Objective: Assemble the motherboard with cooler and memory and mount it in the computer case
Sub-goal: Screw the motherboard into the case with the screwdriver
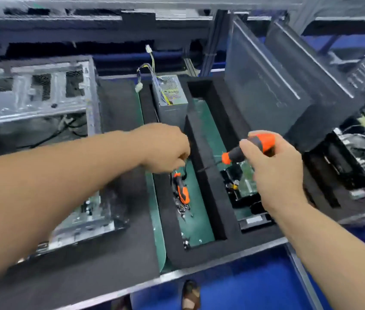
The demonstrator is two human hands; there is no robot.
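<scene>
Workbench (pixel 114 260), black mat surface: metal computer case (pixel 34 97) at 10 o'clock; black foam tray (pixel 226 242) centre; power supply (pixel 172 95) at 12 o'clock.

We find no text, brand, number or sign that can be read anywhere in this blurred view. A pale label (pixel 254 219) sits on a black part near the tray's front edge, but its print is too smeared for us to make out. The power supply (pixel 169 92) shows only bare perforated metal, and the two orange screwdrivers carry no marking we can read.
</scene>
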